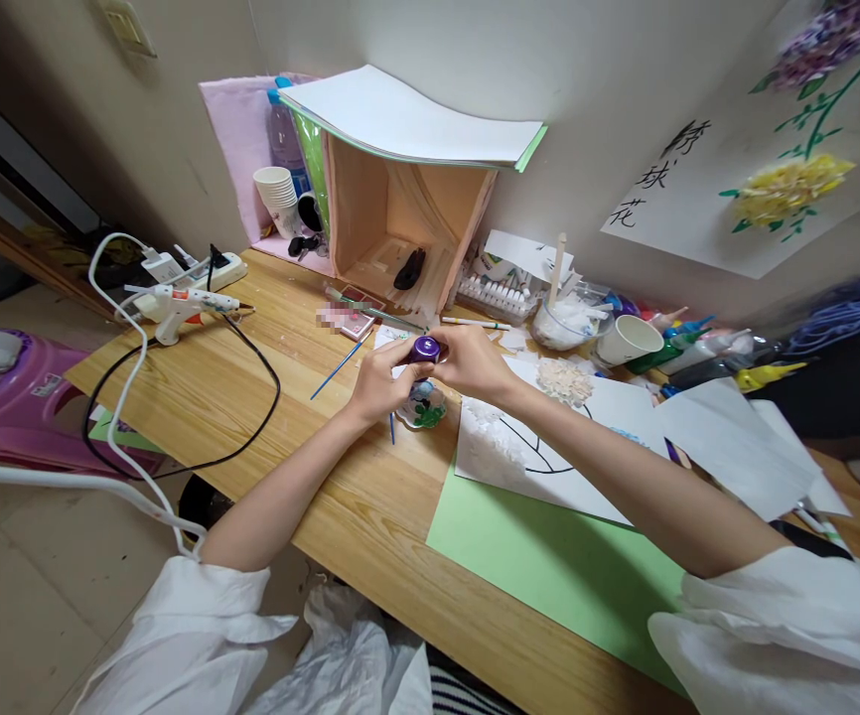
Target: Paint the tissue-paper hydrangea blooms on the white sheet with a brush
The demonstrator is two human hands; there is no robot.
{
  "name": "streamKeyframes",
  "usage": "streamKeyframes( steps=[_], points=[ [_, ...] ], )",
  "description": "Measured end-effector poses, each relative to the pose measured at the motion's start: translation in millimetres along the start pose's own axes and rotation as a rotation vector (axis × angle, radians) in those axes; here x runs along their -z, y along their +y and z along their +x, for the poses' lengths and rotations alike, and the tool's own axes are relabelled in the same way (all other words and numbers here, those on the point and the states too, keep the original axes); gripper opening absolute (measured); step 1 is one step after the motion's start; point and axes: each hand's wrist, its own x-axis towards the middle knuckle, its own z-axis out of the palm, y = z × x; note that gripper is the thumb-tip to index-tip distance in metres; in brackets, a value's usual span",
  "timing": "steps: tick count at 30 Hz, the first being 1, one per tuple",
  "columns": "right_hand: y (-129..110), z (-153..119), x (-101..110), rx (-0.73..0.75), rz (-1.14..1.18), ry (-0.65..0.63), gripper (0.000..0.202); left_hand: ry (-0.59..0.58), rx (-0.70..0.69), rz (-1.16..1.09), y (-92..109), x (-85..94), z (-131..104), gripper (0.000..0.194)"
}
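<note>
Both my hands are closed around a small purple paint bottle [425, 349] above the desk. My left hand [379, 379] grips it from the left and my right hand [473, 363] from the right, with the fingertips nearly meeting. Right below it lies a small palette [441, 411] with green, dark and pale blue paint in it. Whether paint is coming out is hidden by my hands. To the right, white paper [594, 475] bears dark drawn lines, a fluffy white flower piece [494, 442] and a cream one [564, 380].
A green sheet [526, 561] lies under the white paper. A glue gun [177, 310] and its cable [270, 417] are at left. A blue brush [341, 364] lies near my left hand. Behind stand an open box [359, 209], a paper cup [628, 341] and several paint bottles [705, 348].
</note>
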Motion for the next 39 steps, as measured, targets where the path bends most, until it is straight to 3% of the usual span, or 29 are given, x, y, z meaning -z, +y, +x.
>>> streamKeyframes(
  steps=[19,26,32,36,39],
  points=[
    [2,0,-1,0.015,-0.008,0.005,0.008,0.003,-0.006,-0.03,0,-1.1,0,0.022],
    [3,2,1,0.027,0.011,-0.008,0.007,0.013,0.025,-0.075,-5,-2.6,-1,0.028],
    [11,-4,2,0.073,0.136,0.016,0.012,-0.044,0.003,-0.144,1,-0.9,1,0.037],
    [21,-12,3,-0.113,0.421,0.084,0.019,-0.042,0.012,-0.15,1,9.0,5,0.039],
    [28,-18,4,-0.259,0.612,0.085,0.024,0.097,0.082,-0.217,-5,17.4,9,0.037]
  ],
)
